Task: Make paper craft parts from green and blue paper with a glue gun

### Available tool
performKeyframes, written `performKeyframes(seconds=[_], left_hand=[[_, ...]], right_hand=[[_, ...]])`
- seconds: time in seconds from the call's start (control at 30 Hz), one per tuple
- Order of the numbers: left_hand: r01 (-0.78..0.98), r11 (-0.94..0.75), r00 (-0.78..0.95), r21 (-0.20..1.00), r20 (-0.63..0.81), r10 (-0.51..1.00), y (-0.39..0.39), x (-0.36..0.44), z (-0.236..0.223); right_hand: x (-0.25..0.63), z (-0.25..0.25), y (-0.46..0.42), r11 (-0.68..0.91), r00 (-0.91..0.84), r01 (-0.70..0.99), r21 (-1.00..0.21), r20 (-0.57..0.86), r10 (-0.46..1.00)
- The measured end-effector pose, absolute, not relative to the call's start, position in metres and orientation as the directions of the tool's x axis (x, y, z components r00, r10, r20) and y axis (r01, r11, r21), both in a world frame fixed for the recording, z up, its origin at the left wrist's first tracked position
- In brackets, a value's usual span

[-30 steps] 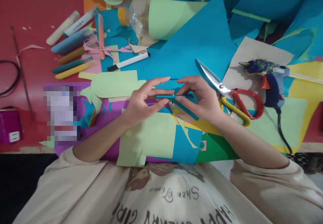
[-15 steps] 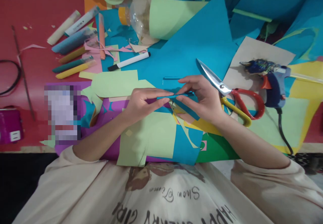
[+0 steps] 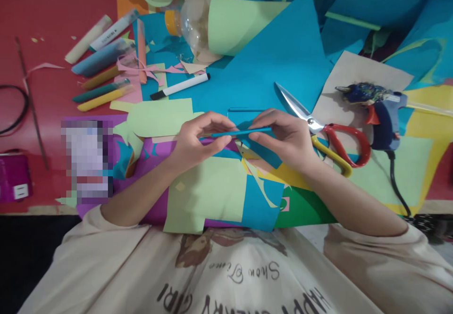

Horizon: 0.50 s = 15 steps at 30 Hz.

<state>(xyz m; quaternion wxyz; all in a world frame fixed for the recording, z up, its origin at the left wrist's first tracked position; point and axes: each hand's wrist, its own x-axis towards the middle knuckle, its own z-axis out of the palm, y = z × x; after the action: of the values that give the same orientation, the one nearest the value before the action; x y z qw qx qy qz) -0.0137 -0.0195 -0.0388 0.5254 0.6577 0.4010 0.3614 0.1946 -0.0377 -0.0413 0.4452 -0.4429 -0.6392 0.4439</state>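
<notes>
Between my two hands runs a thin blue paper strip (image 3: 242, 132), rolled or folded narrow, held level above the littered table. My left hand (image 3: 201, 137) pinches its left part between thumb and fingers. At the other end, my right hand (image 3: 285, 137) grips it with thumb below and fingers above. Just behind my fingers, a second thin blue paper piece (image 3: 244, 110) lies on the large blue paper sheet (image 3: 262, 64). Scissors (image 3: 311, 123) with one red and one yellow handle rest half open right of my right hand.
A glue gun (image 3: 384, 116) lies on its side at the right, its cord hanging toward me. Several markers (image 3: 102, 57) and a white marker (image 3: 182, 86) lie at the left. Behind stands clutter around a plastic bottle (image 3: 194, 21) lying wrapped in green paper. A pale green paper (image 3: 212, 186) overlaps the near edge.
My left fingers have lifted and arched more, and the grip on the strip has shifted. The strip now shows a longer stretch, tilted slightly up to the right. Surrounding things stay put.
</notes>
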Motion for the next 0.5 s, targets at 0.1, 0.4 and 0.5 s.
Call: performKeyframes(seconds=[0.1,0.4,0.5], left_hand=[[0.204,-0.126,0.461,0.971,0.019,0.887,-0.0213,-0.0117,-0.0371],[0.276,-0.152,0.384,0.949,0.036,0.923,-0.0200,-0.0111,-0.0345],[0.273,-0.122,0.374,0.954,0.012,0.927,-0.0202,-0.0109,-0.0341]], right_hand=[[0.1919,-0.0417,-0.0384,0.209,-0.245,0.175,-0.962,0.163,0.956],[0.1912,-0.0415,-0.0403,0.133,-0.172,0.196,-0.971,0.099,0.980],[0.1917,-0.0391,-0.0401,0.123,-0.156,0.201,-0.972,0.092,0.983]])
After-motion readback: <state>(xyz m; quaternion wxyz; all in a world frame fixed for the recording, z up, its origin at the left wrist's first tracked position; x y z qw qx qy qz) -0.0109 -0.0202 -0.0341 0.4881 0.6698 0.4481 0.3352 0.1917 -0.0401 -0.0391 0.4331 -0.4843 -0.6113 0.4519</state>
